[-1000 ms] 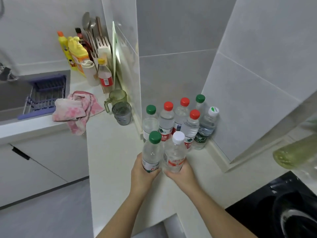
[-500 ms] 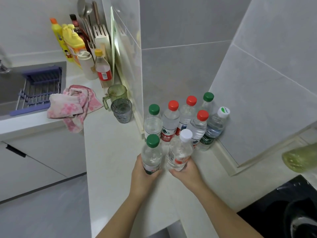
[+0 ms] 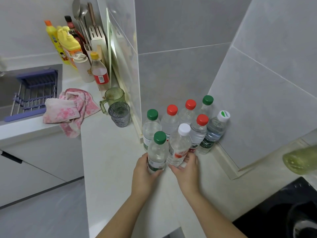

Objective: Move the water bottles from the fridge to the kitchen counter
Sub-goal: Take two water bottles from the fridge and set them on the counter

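Green-capped bottle (image 3: pixel 157 152) sits upright at frame centre, the left hand (image 3: pixel 143 172) curled round its lower half. The right hand (image 3: pixel 186 170) grips the tilted white-capped bottle (image 3: pixel 179 146) touching it. Six more bottles (image 3: pixel 169 121) stand just behind on the counter (image 3: pixel 106 160).

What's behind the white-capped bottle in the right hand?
Six bottles stand behind the white-capped bottle; nearest is a red-capped bottle. Its lower part is partly covered, so whether they touch cannot be told.
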A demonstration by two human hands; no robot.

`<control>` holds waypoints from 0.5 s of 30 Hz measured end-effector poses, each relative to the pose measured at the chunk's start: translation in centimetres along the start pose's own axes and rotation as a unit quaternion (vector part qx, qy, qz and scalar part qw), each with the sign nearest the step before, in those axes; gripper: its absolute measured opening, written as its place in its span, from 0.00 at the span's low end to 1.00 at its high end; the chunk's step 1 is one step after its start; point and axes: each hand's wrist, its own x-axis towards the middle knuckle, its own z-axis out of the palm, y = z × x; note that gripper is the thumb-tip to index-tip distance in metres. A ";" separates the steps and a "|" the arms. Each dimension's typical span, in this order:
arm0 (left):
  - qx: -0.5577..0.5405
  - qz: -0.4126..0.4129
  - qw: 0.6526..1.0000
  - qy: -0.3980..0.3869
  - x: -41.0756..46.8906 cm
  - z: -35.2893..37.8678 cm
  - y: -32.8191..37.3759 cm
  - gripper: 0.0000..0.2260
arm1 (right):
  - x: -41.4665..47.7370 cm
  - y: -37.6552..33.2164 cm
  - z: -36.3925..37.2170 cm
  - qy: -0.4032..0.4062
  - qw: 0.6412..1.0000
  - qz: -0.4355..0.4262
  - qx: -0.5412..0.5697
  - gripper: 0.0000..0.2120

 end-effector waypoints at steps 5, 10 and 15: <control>0.021 -0.008 0.999 0.031 1.2 1.3 0.5 0.23 | 0.9 0.0 -0.1 0.026 0.995 -0.041 -0.087 0.25; 0.036 -0.022 0.998 0.039 1.6 1.9 0.8 0.23 | 1.4 -0.1 0.6 0.021 0.999 -0.002 -0.025 0.26; 0.019 -0.002 0.999 0.040 1.2 2.0 0.4 0.26 | 1.4 0.2 0.4 0.007 1.000 0.011 -0.023 0.25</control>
